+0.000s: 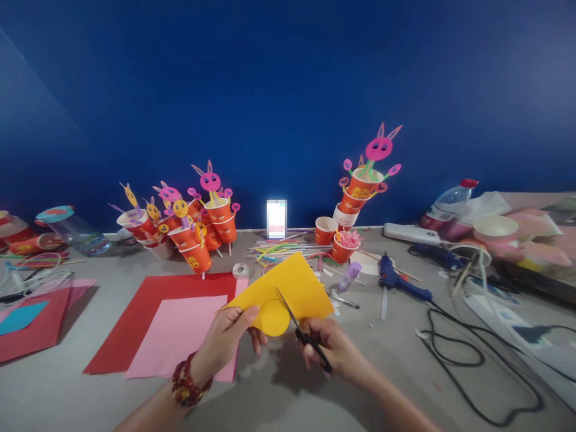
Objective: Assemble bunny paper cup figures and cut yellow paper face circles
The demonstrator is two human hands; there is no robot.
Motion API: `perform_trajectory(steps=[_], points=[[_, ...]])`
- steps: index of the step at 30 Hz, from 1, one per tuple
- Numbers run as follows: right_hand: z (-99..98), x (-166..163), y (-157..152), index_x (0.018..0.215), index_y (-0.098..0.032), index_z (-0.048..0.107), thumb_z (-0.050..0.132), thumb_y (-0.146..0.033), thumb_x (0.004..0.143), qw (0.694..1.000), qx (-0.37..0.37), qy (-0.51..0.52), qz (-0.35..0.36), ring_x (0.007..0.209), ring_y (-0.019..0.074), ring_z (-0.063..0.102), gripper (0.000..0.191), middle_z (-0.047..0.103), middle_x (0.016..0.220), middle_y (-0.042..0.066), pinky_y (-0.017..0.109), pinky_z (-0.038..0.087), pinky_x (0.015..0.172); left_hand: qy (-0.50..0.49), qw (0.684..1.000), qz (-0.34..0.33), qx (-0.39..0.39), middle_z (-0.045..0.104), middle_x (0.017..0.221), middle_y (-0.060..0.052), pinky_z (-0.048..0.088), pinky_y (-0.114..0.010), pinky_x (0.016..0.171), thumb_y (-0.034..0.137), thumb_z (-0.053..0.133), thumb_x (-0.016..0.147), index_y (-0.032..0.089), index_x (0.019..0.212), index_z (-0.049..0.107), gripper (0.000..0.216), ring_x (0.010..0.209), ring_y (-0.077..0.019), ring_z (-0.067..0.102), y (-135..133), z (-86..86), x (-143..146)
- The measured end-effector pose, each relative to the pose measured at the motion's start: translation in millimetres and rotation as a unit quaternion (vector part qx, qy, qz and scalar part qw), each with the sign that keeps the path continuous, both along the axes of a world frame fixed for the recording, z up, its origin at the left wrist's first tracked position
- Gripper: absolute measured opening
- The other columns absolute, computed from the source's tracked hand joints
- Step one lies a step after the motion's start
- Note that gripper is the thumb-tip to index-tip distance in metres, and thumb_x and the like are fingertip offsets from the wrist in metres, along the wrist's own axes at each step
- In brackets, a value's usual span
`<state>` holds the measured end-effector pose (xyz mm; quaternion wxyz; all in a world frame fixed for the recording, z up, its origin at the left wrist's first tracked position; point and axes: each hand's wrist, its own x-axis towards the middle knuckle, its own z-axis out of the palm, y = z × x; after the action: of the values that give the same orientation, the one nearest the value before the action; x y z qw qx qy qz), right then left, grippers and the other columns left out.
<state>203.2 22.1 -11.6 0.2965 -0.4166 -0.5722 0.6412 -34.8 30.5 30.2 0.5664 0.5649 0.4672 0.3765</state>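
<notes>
My left hand point(227, 339) pinches the lower edge of a yellow paper sheet point(294, 285), held up above the table. A round yellow shape point(273, 318) is partly cut out at the sheet's bottom. My right hand point(335, 351) grips black-handled scissors point(300, 332), whose blades point up into the sheet beside the round shape. A red bead bracelet is on my left wrist.
Red point(135, 324) and pink paper sheets point(180, 333) lie under my hands. Orange paper cups with bunny figures point(198, 228) stand at the back left and back right point(364, 180). A blue glue gun point(396, 279) with black cable point(454, 354), straws point(283, 247), a tape roll point(240, 270) and a bottle point(445, 207) lie around.
</notes>
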Motion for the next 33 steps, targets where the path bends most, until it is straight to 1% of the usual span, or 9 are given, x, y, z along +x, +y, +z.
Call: perform_trajectory(steps=[2,5,8,10,16,22,26,33], points=[[6.9,2,2,0.069,-0.021,0.047,0.068,-0.077,0.063,1.000,0.007,-0.007,0.005,0.041,0.0082,0.049,0.061,0.058,0.057,-0.003,0.016,0.032,0.033,-0.002,1.000,-0.004,-0.006,0.072,0.056,-0.007,0.047,-0.024,0.049,0.055,0.054,0.088,0.015,0.060,0.071,0.052,0.043,-0.0154,0.063,2,8.8,1],[15.8,7,7,0.072,-0.020,0.049,0.068,-0.077,0.064,1.000,0.013,-0.011,0.016,0.037,0.0072,0.045,0.061,0.060,0.056,-0.002,0.017,0.032,0.031,-0.014,1.000,-0.020,-0.019,0.072,0.055,-0.007,0.046,-0.023,0.048,0.054,0.056,0.087,0.014,0.060,0.070,0.050,0.041,-0.0144,0.062,9,19.9,3],[20.4,12,13,0.072,-0.019,0.048,0.066,-0.079,0.066,1.000,0.019,-0.001,0.025,0.034,0.0059,0.043,0.062,0.062,0.057,-0.001,0.016,0.029,0.030,-0.030,0.999,-0.029,-0.012,0.072,0.056,-0.007,0.046,-0.023,0.047,0.055,0.058,0.086,0.013,0.063,0.070,0.049,0.042,-0.0142,0.062,17,26.8,7],[19.9,13,17,0.072,-0.020,0.047,0.065,-0.079,0.066,0.999,0.026,0.014,0.023,0.033,0.0055,0.044,0.062,0.063,0.057,0.000,0.016,0.028,0.030,-0.033,0.999,-0.032,-0.004,0.072,0.057,-0.007,0.046,-0.023,0.048,0.054,0.058,0.087,0.013,0.064,0.070,0.049,0.043,-0.0144,0.062,22,29.1,9],[7.3,13,19,0.075,-0.019,0.049,0.065,-0.081,0.066,0.997,0.023,0.068,0.026,0.034,0.0052,0.044,0.065,0.062,0.058,-0.001,0.015,0.029,0.031,-0.020,0.999,-0.047,-0.017,0.073,0.056,-0.008,0.046,-0.023,0.047,0.054,0.058,0.087,0.012,0.066,0.070,0.049,0.042,-0.0148,0.063,30,26.1,11],[-5.2,16,22,0.075,-0.018,0.050,0.065,-0.080,0.067,0.996,0.024,0.083,0.017,0.032,0.0043,0.043,0.064,0.062,0.056,-0.001,0.014,0.027,0.030,0.017,0.998,-0.063,-0.003,0.074,0.059,-0.007,0.047,-0.021,0.052,0.051,0.053,0.091,0.011,0.066,0.070,0.050,0.044,-0.0129,0.064,35,23.7,13],[-8.9,21,26,0.074,-0.018,0.050,0.065,-0.079,0.068,0.996,0.030,0.087,0.012,0.032,0.0050,0.044,0.063,0.062,0.055,-0.001,0.014,0.026,0.029,0.030,0.997,-0.067,-0.010,0.074,0.059,-0.008,0.047,-0.022,0.052,0.050,0.052,0.092,0.011,0.064,0.068,0.050,0.044,-0.0133,0.064,41,23.4,16],[-13.1,25,27,0.073,-0.019,0.049,0.065,-0.078,0.069,0.997,0.024,0.075,0.010,0.031,0.0047,0.043,0.062,0.062,0.055,-0.001,0.014,0.026,0.029,0.025,0.997,-0.071,-0.019,0.074,0.058,-0.008,0.046,-0.020,0.050,0.048,0.052,0.092,0.011,0.061,0.068,0.051,0.043,-0.0118,0.063,43,17.1,18]])
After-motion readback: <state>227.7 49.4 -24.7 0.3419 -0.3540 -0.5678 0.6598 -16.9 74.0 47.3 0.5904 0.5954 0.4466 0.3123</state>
